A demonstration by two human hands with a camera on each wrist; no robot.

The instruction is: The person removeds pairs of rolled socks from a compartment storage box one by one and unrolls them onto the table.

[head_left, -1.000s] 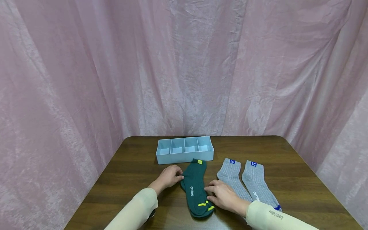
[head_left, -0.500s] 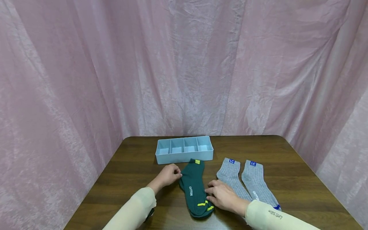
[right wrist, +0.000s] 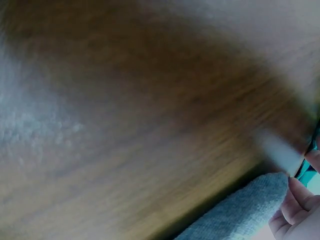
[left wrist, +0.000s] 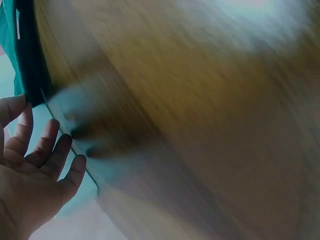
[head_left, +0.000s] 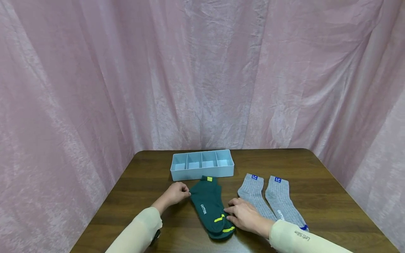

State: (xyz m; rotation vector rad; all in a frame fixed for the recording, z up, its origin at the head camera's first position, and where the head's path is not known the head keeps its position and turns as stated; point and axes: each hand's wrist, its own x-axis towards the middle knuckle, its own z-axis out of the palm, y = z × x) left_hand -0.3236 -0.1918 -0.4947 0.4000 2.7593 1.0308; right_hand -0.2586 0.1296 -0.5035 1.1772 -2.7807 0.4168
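Observation:
Two dark green socks lie overlapped on the table, the upper green sock (head_left: pixel 202 202) shifted left of the lower green sock (head_left: pixel 219 195). "COTTON" lettering and yellow marks show on the upper one. My left hand (head_left: pixel 173 194) pinches its left edge near the heel between thumb and forefinger; in the left wrist view the other fingers of that hand (left wrist: pixel 37 172) are spread. At the lower sock's right edge, my right hand (head_left: pixel 245 214) grips the fabric with thumb and forefinger. The right wrist view shows only a sliver of green between those fingers (right wrist: pixel 298 192).
Behind the socks stands a light blue divided box (head_left: pixel 202 173) with several compartments. Two grey socks, a left grey sock (head_left: pixel 254 193) and a right grey sock (head_left: pixel 283 200), lie at the right, partly under my right forearm. Pink curtains (head_left: pixel 202 77) hang behind the wooden table (head_left: pixel 326 196).
My left hand has drawn the upper green sock to the left, uncovering more of the lower one. The right hand has stayed nearly still beside the lower sock.

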